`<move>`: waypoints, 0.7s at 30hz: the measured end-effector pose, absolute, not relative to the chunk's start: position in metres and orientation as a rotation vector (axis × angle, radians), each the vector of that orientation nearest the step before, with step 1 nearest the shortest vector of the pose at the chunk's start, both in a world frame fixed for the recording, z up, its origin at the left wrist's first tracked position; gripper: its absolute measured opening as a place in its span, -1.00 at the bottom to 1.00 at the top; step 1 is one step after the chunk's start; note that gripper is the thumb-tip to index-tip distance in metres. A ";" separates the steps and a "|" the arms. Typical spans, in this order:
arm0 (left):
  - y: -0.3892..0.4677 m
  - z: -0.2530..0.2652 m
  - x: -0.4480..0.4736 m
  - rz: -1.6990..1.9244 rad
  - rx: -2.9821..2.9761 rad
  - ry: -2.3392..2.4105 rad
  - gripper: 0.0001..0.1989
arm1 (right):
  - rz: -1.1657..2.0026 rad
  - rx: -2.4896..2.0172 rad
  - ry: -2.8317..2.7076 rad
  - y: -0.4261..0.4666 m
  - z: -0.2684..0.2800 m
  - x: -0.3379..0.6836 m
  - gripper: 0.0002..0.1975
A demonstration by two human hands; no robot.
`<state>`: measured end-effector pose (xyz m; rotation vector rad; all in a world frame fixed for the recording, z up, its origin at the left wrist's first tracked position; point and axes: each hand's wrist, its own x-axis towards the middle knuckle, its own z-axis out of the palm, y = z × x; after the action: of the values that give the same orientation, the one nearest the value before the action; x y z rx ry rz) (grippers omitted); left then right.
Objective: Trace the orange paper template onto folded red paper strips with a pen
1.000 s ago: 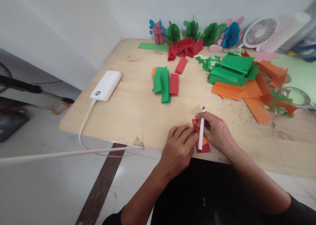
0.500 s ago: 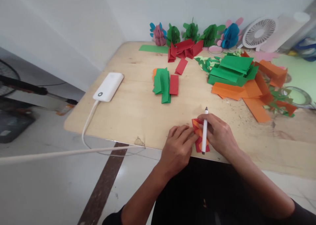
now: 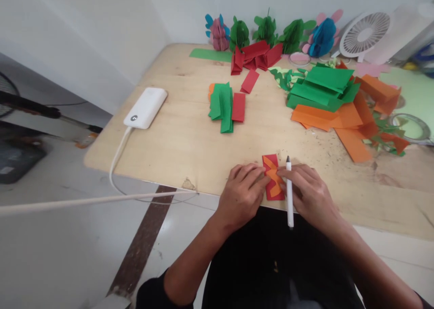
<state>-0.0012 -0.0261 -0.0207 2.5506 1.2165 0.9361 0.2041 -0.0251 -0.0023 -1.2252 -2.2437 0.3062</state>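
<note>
An orange paper cut-out (image 3: 274,189) with a wavy outline lies on a folded red paper strip (image 3: 279,159) at the table's front edge. My left hand (image 3: 242,192) rests flat at the strip's left side, fingers stretched out and their tips on the papers. On the other side, my right hand (image 3: 310,191) is closed round a white marker (image 3: 289,200), its dark tip pointing away from me. That hand's fingertips also touch the right edge of the cut-out. The undersides of both hands are hidden.
Green folded papers (image 3: 222,107) and a red piece (image 3: 239,107) lie ahead. Right of them are a green stack (image 3: 322,89), orange sheets (image 3: 354,141) and a tape roll (image 3: 422,130). A white power bank (image 3: 145,107) with a cable sits left. Paper figures (image 3: 264,28) and a fan (image 3: 366,33) stand behind.
My right hand has shifted right with the marker, which no longer lies across the papers. More of the orange cut-out shows. The view has tilted slightly downward.
</note>
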 end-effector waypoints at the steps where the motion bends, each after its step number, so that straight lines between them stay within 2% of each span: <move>1: -0.026 -0.021 -0.001 0.940 2.555 1.213 -0.77 | 0.307 -1.223 -2.237 -0.026 -0.002 0.204 -0.71; 21: -0.026 -0.021 -0.001 0.896 2.556 1.226 -0.79 | 0.284 -1.233 -2.287 -0.035 -0.001 0.201 -0.66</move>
<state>-0.0009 -0.0258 -0.0211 2.5555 1.2260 0.8960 0.2014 -0.0354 -0.0012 -1.2325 -2.2867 0.2839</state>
